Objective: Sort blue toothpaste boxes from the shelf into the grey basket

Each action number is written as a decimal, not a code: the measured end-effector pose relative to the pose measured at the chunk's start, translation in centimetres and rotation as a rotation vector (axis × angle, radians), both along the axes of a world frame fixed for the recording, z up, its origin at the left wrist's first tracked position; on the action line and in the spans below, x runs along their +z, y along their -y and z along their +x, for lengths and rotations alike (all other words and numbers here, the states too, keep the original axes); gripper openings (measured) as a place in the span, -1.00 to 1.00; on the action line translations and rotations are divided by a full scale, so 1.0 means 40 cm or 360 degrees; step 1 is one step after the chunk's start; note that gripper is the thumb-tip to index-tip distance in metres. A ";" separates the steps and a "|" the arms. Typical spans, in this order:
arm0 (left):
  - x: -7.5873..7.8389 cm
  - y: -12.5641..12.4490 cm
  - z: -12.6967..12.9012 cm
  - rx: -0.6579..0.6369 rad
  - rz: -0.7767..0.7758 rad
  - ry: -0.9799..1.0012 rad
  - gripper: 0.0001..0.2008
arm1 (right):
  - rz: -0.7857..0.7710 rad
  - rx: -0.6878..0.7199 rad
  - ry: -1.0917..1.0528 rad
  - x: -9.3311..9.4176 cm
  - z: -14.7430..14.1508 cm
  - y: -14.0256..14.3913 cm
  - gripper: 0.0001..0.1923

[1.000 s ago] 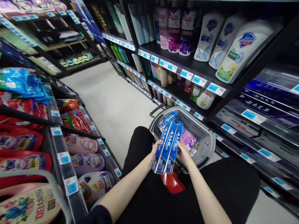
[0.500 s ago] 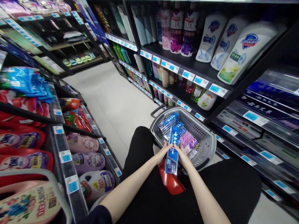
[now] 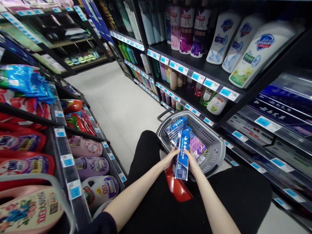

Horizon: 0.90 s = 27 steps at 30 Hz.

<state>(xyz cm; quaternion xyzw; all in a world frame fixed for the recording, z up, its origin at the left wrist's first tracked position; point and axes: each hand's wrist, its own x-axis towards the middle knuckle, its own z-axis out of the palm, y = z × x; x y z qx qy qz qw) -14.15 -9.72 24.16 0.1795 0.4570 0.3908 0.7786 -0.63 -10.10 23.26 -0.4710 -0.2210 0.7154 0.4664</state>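
Head view: toothpaste boxes (image 3: pixel 175 125) in basket (image 3: pixel 214 143)

"LUX" stands on two bottles (image 3: pixel 195 29); "OMO" on red detergent bags (image 3: pixel 17 143).

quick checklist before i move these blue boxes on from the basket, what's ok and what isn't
1. Both hands on the stack: ok. The left hand and right hand press the blue boxes from either side.
2. Stack squared up: ok, the boxes sit flush together.
3. Number of boxes held: cannot tell, only the top face shows.
4. Basket steady: cannot tell, its base is hidden behind the knees.
5. Space around the hands: ok, nothing crowds them above the basket.
6. Free slot on the shelf to the right: cannot tell, too blurred.
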 end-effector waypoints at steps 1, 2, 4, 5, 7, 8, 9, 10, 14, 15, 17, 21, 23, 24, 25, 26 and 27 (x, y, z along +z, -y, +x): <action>0.001 0.000 0.000 0.0000 -0.0009 -0.0001 -0.36 | -0.0009 -0.0002 -0.0001 0.002 0.000 0.000 -0.38; 0.002 0.000 0.000 -0.0006 -0.0018 -0.0002 -0.36 | -0.0017 -0.0005 0.0000 0.004 0.000 0.000 -0.38; 0.004 0.000 0.000 -0.0016 -0.0026 -0.0010 -0.36 | -0.0028 -0.0011 0.0007 0.006 -0.001 0.001 -0.39; 0.004 0.000 0.000 -0.0016 -0.0024 -0.0010 -0.37 | -0.0029 -0.0012 0.0009 0.007 0.000 0.001 -0.39; 0.002 0.000 -0.001 -0.0015 -0.0015 0.0003 -0.39 | -0.0021 -0.0008 0.0006 0.006 0.000 0.002 -0.39; 0.000 0.000 -0.001 -0.0017 -0.0011 0.0011 -0.39 | -0.0014 -0.0004 0.0002 0.006 0.000 0.003 -0.40; -0.002 0.001 -0.002 -0.0022 -0.0006 0.0019 -0.39 | -0.0006 0.0002 -0.0003 0.005 0.000 0.003 -0.40; -0.005 0.001 -0.002 -0.0030 -0.0001 0.0023 -0.39 | 0.0002 0.0008 -0.0006 0.003 0.000 0.003 -0.41; -0.010 0.002 -0.003 -0.0048 0.0018 0.0014 -0.40 | 0.0004 0.0013 -0.0010 0.001 0.000 0.001 -0.42; -0.010 0.001 -0.003 -0.0050 0.0022 0.0012 -0.40 | -0.0006 0.0009 -0.0011 0.001 -0.001 0.001 -0.42; -0.007 0.001 -0.002 -0.0065 0.0019 -0.0006 -0.39 | -0.0025 -0.0001 -0.0018 0.002 -0.001 0.000 -0.40; -0.001 -0.001 -0.001 -0.0108 0.0018 -0.0093 -0.35 | -0.0036 0.0000 -0.0028 0.005 -0.001 0.001 -0.37; 0.000 0.000 -0.001 -0.0107 0.0024 -0.0099 -0.34 | -0.0035 -0.0004 -0.0030 0.004 0.000 0.001 -0.38; 0.000 0.000 -0.001 -0.0100 0.0024 -0.0087 -0.34 | -0.0035 -0.0005 -0.0034 0.002 0.000 0.002 -0.39; 0.000 0.000 0.000 -0.0093 0.0025 -0.0071 -0.34 | -0.0035 -0.0007 -0.0041 0.000 0.000 0.002 -0.40; -0.001 0.001 0.000 -0.0086 0.0025 -0.0056 -0.35 | -0.0036 -0.0008 -0.0049 -0.002 0.000 0.002 -0.40; -0.002 0.001 0.000 -0.0081 0.0024 -0.0048 -0.35 | -0.0036 -0.0007 -0.0056 -0.004 0.001 0.002 -0.40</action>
